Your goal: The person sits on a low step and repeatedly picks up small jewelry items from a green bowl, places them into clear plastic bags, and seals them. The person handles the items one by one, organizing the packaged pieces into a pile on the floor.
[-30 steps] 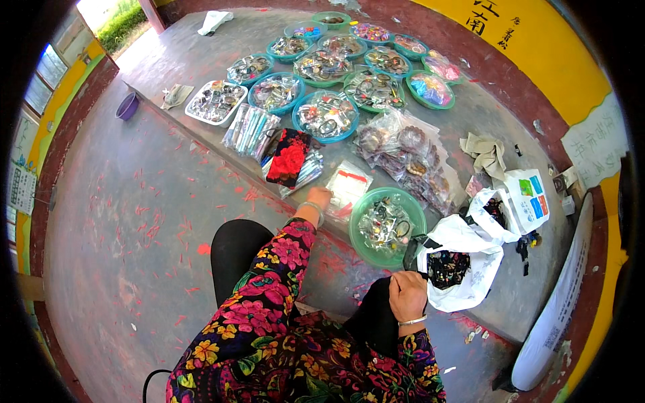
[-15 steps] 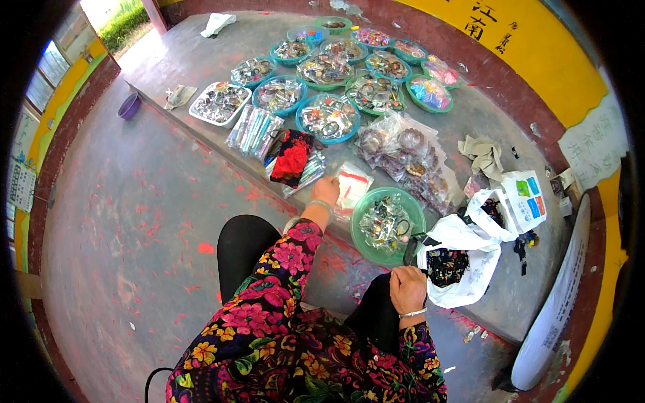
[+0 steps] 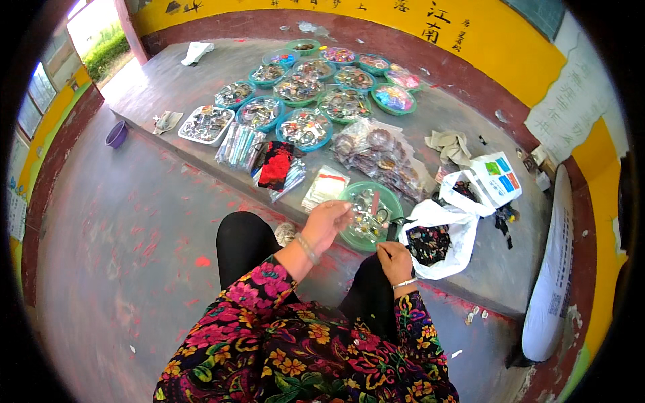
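Left hand (image 3: 324, 227): grip was pinched, contents I could not tell | right hand (image 3: 395, 262): grip was curled, contents also unclear | small clear plastic packets (image 3: 367, 225) lay inside round green plastic bowl (image 3: 350, 238), just beyond both hands | open white plastic bag (image 3: 461, 243) stood right of bowl.

Wall (image 3: 376, 21) ahead of you yellow, maroon band (image 3: 222, 28) along base; dark panel (image 3: 541, 13) high to your right, pale patch (image 3: 561, 111) with writing below it; grey floor (image 3: 127, 282) flecked red, stepping up to grey platform (image 3: 158, 84); daylight through doorway (image 3: 97, 33) far left, green bushes (image 3: 107, 57) outside; beside it, probably window (image 3: 40, 91), blurred near your view's rim
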Available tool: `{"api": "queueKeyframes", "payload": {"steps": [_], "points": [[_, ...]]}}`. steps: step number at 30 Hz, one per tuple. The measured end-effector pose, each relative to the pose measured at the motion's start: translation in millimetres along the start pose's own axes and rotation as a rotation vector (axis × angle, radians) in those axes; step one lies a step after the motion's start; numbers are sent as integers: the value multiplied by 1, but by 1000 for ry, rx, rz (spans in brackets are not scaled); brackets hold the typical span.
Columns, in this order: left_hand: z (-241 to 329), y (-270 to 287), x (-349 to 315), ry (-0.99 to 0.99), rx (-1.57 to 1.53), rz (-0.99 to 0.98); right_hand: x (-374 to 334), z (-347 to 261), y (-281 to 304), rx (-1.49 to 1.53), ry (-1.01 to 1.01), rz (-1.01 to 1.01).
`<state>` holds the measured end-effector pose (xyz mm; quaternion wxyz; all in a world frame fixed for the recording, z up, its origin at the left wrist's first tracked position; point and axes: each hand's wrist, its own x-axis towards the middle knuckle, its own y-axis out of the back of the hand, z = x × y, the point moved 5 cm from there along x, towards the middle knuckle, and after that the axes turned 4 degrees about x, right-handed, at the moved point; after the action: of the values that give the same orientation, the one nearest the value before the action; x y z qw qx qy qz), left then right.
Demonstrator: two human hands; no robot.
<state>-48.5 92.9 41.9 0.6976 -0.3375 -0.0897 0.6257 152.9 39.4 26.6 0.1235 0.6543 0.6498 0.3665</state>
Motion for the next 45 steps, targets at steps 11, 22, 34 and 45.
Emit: {"api": "queueKeyframes", "payload": {"steps": [11, 22, 34, 45], "points": [[-26, -7, -78, 88, 98, -91, -21, -58, 1, 1097, -518, -53], [-34, 12, -73, 117, 73, -78, -26, -56, 19, 847, -478, 113], [-3, -20, -89, -990, 1225, -296, -14, -123, 34, -116, 362, 13], [-31, 2, -76, 103, 470, -161, -15, -88, 26, 290, -103, 30]]}}
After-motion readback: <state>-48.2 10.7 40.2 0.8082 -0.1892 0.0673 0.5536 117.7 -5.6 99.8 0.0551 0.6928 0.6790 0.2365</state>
